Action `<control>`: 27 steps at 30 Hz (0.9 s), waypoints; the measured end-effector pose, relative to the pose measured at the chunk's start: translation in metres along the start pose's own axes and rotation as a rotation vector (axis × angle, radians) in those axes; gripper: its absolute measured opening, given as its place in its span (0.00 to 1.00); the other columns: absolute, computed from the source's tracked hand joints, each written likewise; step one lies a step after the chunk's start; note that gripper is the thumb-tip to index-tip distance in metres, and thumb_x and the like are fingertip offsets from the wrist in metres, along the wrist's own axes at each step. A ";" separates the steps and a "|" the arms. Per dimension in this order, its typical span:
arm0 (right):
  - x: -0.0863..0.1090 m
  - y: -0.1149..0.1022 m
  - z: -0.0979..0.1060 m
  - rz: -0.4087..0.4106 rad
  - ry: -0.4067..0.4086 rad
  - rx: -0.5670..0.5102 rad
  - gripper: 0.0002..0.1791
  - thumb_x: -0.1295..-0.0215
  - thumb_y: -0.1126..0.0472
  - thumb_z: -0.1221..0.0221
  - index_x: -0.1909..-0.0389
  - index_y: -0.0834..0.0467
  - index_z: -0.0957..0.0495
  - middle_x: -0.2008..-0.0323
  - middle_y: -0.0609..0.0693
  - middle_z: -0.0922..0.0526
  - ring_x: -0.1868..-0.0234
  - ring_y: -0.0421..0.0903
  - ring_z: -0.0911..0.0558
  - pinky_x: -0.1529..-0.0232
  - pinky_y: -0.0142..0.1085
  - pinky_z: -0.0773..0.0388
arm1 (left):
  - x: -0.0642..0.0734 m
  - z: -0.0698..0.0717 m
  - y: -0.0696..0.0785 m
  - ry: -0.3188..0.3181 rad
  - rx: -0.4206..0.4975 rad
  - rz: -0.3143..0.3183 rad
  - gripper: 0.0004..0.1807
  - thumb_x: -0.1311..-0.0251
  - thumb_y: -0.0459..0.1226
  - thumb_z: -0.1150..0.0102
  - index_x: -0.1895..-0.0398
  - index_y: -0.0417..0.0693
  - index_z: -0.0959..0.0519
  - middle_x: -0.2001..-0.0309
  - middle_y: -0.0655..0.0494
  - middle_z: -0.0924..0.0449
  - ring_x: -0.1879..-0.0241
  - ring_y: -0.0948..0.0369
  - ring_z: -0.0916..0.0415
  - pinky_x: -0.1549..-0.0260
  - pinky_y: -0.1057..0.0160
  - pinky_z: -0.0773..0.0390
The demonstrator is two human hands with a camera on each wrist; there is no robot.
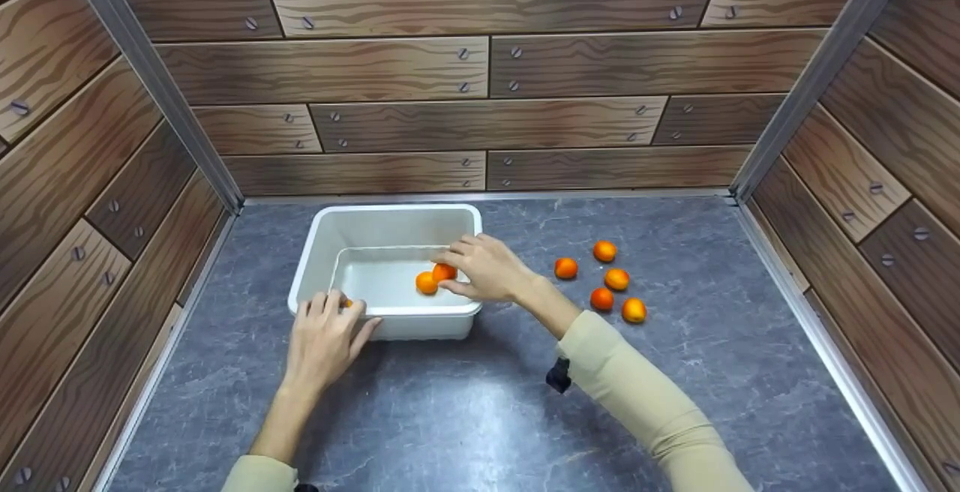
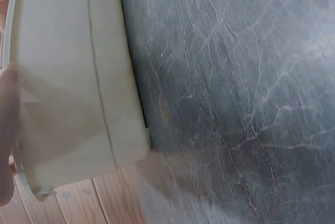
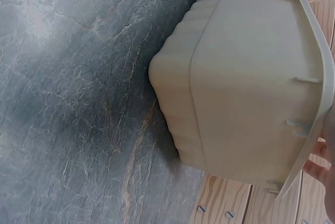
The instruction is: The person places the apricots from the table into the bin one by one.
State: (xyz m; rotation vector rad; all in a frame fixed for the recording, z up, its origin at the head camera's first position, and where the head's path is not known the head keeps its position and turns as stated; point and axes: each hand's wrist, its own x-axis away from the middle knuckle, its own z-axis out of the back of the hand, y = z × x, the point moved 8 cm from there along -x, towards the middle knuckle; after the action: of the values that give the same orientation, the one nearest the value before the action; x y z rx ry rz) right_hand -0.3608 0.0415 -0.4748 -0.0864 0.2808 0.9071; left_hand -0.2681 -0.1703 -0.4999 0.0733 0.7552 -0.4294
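Observation:
A white plastic bin [image 1: 390, 323] stands on the grey marbled table. My left hand [image 1: 324, 338] grips its front rim near the left corner, fingers over the edge and thumb outside. Beside those fingers a bit of orange fruit [image 1: 347, 302] shows, mostly hidden. Over the bin's right rim reaches my right hand [image 1: 484, 267], its fingers and thumb around a small reddish-orange fruit [image 1: 444, 272] inside. Another orange fruit [image 1: 427, 283] lies right against that one on the bin floor. In the right wrist view, fingers [image 3: 316, 169] of my right hand show beyond the rim.
Several loose orange fruits [image 1: 616, 279] lie on the table to the right of the bin. Wood-patterned walls [image 1: 487, 124] enclose the back and both sides, with metal strips along the edges. A small black object [image 1: 559, 376] sits at the right cuff.

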 end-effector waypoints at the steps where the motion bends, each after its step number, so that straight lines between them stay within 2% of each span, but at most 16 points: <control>1: 0.000 0.000 0.000 0.002 0.000 0.004 0.26 0.26 0.40 0.40 0.34 0.50 0.20 0.45 0.51 0.11 0.44 0.52 0.15 0.41 0.46 0.18 | 0.000 0.000 0.000 0.001 0.002 0.000 0.20 0.33 0.58 0.39 0.62 0.51 0.21 0.65 0.46 0.24 0.64 0.47 0.29 0.61 0.48 0.29; 11: 0.011 0.004 0.012 0.035 0.096 -0.001 0.29 0.28 0.38 0.39 0.33 0.50 0.21 0.46 0.51 0.12 0.45 0.52 0.14 0.43 0.45 0.17 | 0.000 0.000 0.000 -0.001 -0.002 -0.001 0.19 0.33 0.57 0.38 0.62 0.51 0.21 0.65 0.45 0.24 0.64 0.47 0.29 0.61 0.48 0.29; 19: 0.027 0.013 0.022 0.038 0.079 0.004 0.36 0.28 0.33 0.43 0.28 0.51 0.26 0.38 0.53 0.15 0.40 0.54 0.16 0.38 0.48 0.19 | 0.000 0.000 0.001 -0.014 -0.007 0.003 0.19 0.33 0.57 0.37 0.62 0.51 0.20 0.64 0.45 0.22 0.63 0.47 0.28 0.60 0.48 0.29; 27: 0.046 0.022 0.029 0.058 0.089 0.017 0.40 0.30 0.32 0.43 0.26 0.53 0.28 0.37 0.54 0.16 0.37 0.55 0.17 0.36 0.51 0.20 | 0.000 0.001 0.001 -0.011 -0.014 0.001 0.19 0.33 0.57 0.38 0.62 0.51 0.20 0.64 0.45 0.23 0.63 0.47 0.27 0.61 0.47 0.28</control>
State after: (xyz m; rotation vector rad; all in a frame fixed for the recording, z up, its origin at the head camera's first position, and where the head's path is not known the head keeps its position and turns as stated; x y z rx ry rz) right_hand -0.3459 0.0958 -0.4589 -0.1037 0.3747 0.9596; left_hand -0.2670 -0.1692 -0.4993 0.0582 0.7469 -0.4232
